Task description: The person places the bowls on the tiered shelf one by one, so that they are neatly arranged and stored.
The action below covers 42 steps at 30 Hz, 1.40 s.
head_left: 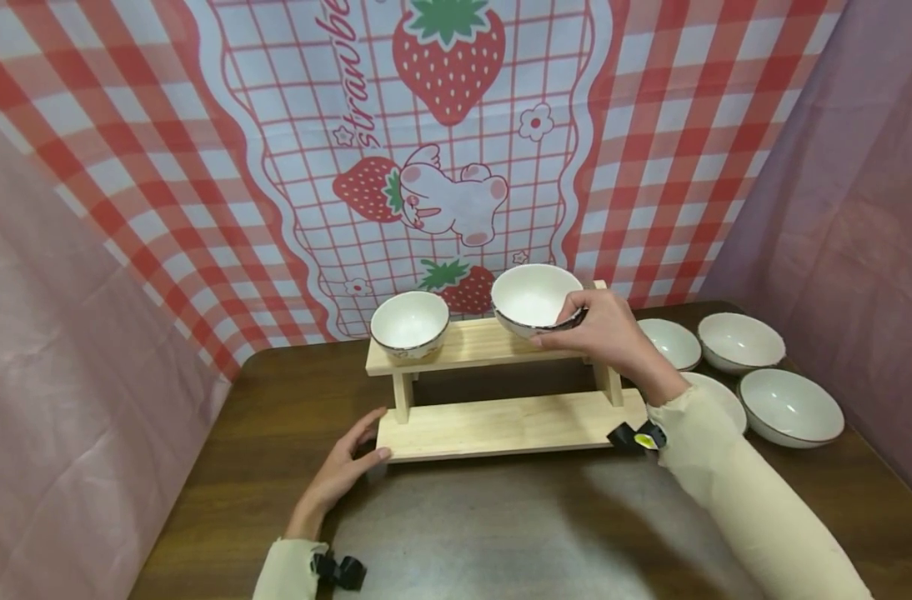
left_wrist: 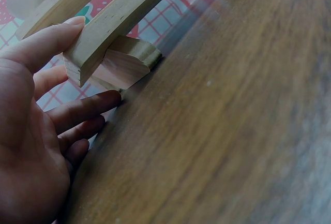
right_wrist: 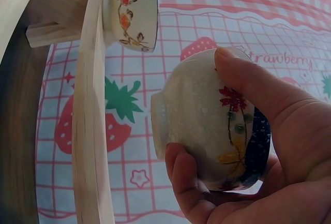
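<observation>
A two-tier wooden shelf (head_left: 501, 427) stands on the table, and my left hand (head_left: 341, 467) holds the left end of its lower board. In the left wrist view the thumb (left_wrist: 75, 25) lies on the board's edge, with the other fingers beside and below the end. My right hand (head_left: 604, 329) grips a white bowl (head_left: 534, 296) by its side, thumb near the rim. The right wrist view shows painted flowers and a dark blue band on this bowl (right_wrist: 194, 110), its foot apart from the upper board (right_wrist: 93, 110). Another white bowl (head_left: 409, 321) sits upright on the upper board's left end.
Several white bowls (head_left: 789, 408) stand on the table to the right, partly behind my right forearm. A strawberry-patterned checked cloth (head_left: 456, 200) hangs behind the shelf. Pink cloth (head_left: 73, 350) hangs at both sides. The brown table (head_left: 276, 433) has a greyish area in front.
</observation>
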Available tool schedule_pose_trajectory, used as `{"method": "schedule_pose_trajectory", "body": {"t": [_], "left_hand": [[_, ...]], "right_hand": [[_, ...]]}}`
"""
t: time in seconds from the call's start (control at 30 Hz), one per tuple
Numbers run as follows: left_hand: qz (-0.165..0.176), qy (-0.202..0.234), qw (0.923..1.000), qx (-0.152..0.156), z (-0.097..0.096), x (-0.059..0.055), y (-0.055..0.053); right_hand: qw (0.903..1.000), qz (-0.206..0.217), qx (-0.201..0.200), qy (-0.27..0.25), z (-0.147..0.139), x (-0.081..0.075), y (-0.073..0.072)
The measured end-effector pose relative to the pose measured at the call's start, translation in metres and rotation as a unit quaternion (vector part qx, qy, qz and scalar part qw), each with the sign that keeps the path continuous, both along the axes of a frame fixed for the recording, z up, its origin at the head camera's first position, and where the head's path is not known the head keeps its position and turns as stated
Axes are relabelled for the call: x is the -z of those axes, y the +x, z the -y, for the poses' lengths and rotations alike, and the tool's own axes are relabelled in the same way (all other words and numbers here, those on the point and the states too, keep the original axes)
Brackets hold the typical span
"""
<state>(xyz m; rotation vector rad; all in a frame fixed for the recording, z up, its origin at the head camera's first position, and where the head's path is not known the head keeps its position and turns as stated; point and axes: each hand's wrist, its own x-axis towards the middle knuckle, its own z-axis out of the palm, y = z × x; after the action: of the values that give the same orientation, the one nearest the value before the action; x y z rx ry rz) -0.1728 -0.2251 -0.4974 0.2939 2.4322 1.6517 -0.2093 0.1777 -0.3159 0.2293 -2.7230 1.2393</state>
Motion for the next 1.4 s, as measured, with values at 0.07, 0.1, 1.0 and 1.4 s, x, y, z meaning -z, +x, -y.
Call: {"method": "schedule_pose_trajectory", "body": {"t": [0.07,0.1,1.0,1.4], "left_hand": [[0.0,0.001,1.0,0.001,0.0,0.0,0.0],[0.0,0.0,1.0,0.001,0.0,0.0,0.0],[-0.003,0.001,1.0,0.004,0.001,0.001,0.0],[0.002,-0.002,1.0,-0.001,0.0,0.001,-0.001]], "right_hand": [[1.0,0.0,-0.004,-0.005,0.004,0.001,-0.004],[0.9999,0.0,-0.007,-0.008,0.005,0.002,-0.005],[0.9988,0.014,-0.033,-0.034,0.041,0.023,-0.03],[0.9985,0.022,-0.03,-0.04,0.048,0.031,-0.03]]}}
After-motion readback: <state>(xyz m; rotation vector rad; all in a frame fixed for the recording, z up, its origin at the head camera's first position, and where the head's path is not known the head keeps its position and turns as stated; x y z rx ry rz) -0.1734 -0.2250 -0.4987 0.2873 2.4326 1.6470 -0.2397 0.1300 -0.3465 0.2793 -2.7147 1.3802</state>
